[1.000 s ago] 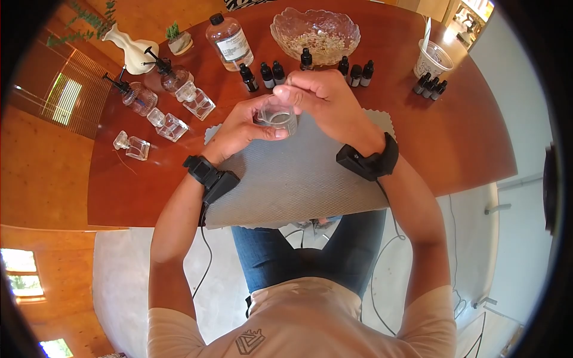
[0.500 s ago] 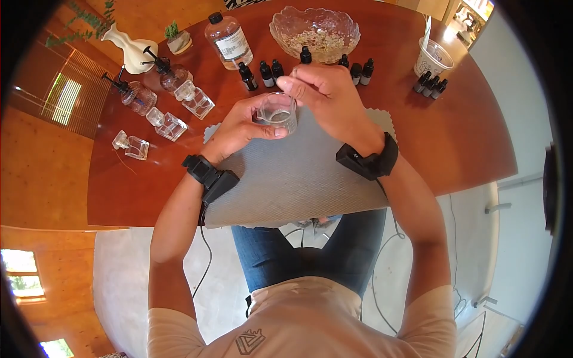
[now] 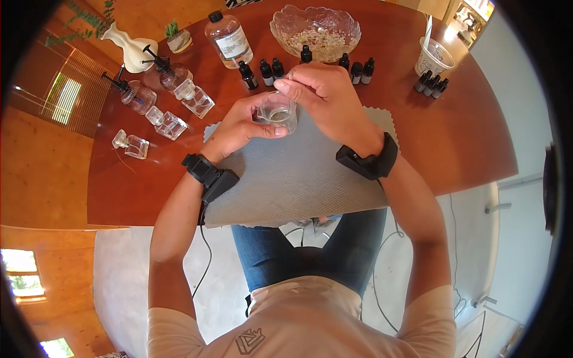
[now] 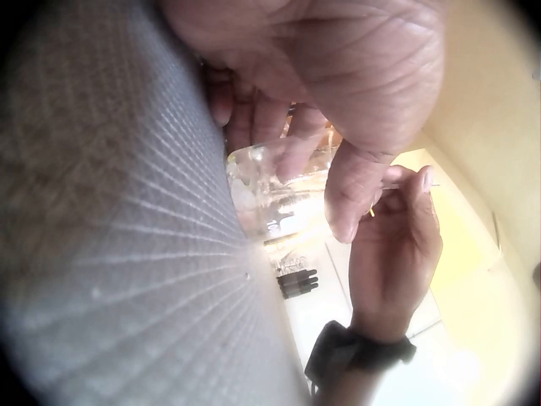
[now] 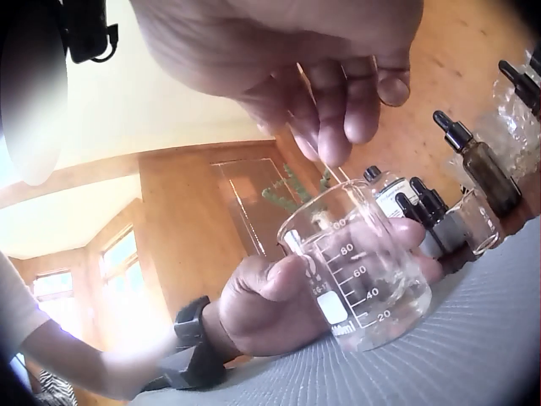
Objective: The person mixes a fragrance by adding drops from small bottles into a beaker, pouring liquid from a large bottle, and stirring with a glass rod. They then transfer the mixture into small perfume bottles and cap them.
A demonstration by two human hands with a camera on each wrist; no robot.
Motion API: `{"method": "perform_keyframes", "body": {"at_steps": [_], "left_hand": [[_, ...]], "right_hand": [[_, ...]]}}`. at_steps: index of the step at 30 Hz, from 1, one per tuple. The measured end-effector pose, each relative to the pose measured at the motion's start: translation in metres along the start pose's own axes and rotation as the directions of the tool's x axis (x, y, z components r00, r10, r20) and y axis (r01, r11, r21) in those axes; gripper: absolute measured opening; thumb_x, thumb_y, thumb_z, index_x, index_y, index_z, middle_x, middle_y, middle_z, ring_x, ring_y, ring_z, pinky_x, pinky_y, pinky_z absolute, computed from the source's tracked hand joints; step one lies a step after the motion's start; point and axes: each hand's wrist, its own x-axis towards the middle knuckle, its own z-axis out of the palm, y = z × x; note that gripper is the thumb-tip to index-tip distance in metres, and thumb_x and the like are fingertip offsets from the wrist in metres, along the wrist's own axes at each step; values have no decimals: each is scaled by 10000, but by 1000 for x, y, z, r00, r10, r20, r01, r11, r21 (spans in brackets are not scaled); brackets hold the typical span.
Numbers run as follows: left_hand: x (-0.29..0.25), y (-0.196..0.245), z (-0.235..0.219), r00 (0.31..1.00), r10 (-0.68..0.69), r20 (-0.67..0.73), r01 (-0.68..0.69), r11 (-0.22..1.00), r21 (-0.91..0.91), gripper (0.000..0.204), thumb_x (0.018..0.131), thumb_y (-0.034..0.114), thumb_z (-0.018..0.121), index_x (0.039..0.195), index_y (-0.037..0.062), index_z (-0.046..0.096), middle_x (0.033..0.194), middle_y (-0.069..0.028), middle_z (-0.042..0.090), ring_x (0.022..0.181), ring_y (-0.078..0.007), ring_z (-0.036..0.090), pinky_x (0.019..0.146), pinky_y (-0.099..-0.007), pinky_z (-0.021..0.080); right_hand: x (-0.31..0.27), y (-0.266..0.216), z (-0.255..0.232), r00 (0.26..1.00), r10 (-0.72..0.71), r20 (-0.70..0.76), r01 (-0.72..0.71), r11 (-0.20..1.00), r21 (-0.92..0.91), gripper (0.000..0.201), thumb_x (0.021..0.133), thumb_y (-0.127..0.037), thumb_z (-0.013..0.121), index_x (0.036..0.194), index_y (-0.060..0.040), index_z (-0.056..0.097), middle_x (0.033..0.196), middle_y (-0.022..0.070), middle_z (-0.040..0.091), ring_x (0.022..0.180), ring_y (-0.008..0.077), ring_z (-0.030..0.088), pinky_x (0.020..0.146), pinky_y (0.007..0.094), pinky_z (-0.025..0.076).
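Note:
A small clear glass beaker [image 3: 279, 113] with white graduation marks stands low over the grey mat [image 3: 292, 179], a little clear liquid at its bottom. My left hand [image 3: 240, 128] grips it round the side, thumb nearest my body and fingers behind the glass. Above the rim, my right hand [image 3: 328, 95] pinches a thin clear stirring rod [image 5: 341, 174] that slants down into the beaker. In the left wrist view the beaker wall [image 4: 275, 190] shows between the left thumb and fingers. The rod's lower end is hard to make out through the glass.
Several black dropper bottles [image 3: 266, 73] stand behind the hands, with a large labelled bottle [image 3: 231, 45] and a glass bowl [image 3: 316, 36] farther back. Glass perfume bottles [image 3: 171, 126] are at left. A plastic cup [image 3: 434, 58] and more small bottles [image 3: 431, 86] sit at right.
My right hand's fingertips shift slightly away and right, then back left over the beaker with the rod. My left hand keeps its grip on the beaker nearly in place.

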Motion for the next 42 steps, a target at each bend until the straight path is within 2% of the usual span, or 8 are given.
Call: {"method": "perform_keyframes", "body": {"at_steps": [4,16,19,22,28,31,34,42], "left_hand": [[-1,4,0,1000,-23,6,23,1000,19,598,804,139,855,1338,24,612,1219,-56,689,1132,-155,627,1018,-324,475],[0,2,0,1000,3,-3,-3,1000,-2,597,796,116,849,1334,11,612,1227,-69,685,1143,-159,625,1023,-329,475],[0,1,-1,1000,-10,2,10,1000,5,586,798,112,845,1329,15,617,1229,-69,686,1137,-161,630,1021,-329,476],[0,1,0,1000,9,-4,-9,1000,16,574,799,112,844,1321,17,623,1225,-67,688,1130,-160,632,1016,-327,478],[-1,5,2,1000,20,6,-20,999,29,549,809,105,837,1310,19,630,1224,-57,689,1132,-154,628,1011,-322,481],[0,3,2,999,35,-3,-35,999,17,547,813,99,833,1315,23,629,1231,-46,689,1138,-148,626,1017,-323,479],[0,1,-1,1000,14,-4,-14,999,32,560,812,92,832,1327,23,623,1240,-41,689,1143,-144,624,1022,-320,476],[0,2,0,1000,23,18,-23,1000,-5,590,807,116,832,1344,17,611,1237,-56,686,1166,-168,611,1039,-330,457]], "right_hand": [[-3,-3,-2,984,145,105,-161,972,172,330,961,-201,684,746,30,587,583,95,401,546,135,339,487,333,314],[-2,-2,-5,995,99,-30,-99,995,-21,329,962,-186,674,757,48,566,592,99,408,558,129,343,498,334,316],[-3,1,-1,975,184,124,-212,939,270,328,963,-190,676,764,49,573,585,98,408,553,129,342,496,335,316],[-3,0,-2,994,100,-32,-99,995,19,323,964,-198,676,761,39,593,581,102,431,535,123,367,493,339,316],[-3,-4,-2,982,173,76,-186,957,223,331,965,-211,676,749,29,604,572,82,423,535,111,363,489,330,311],[-2,2,-2,989,120,-80,-116,992,53,337,966,-220,676,757,35,608,574,74,430,545,96,363,491,322,311],[-1,2,-6,982,158,101,-169,978,121,337,967,-229,677,763,33,621,577,79,448,551,80,393,496,317,315],[-2,3,-5,987,140,83,-154,970,187,351,982,-222,666,746,25,586,585,29,450,571,91,358,508,302,313]]}}
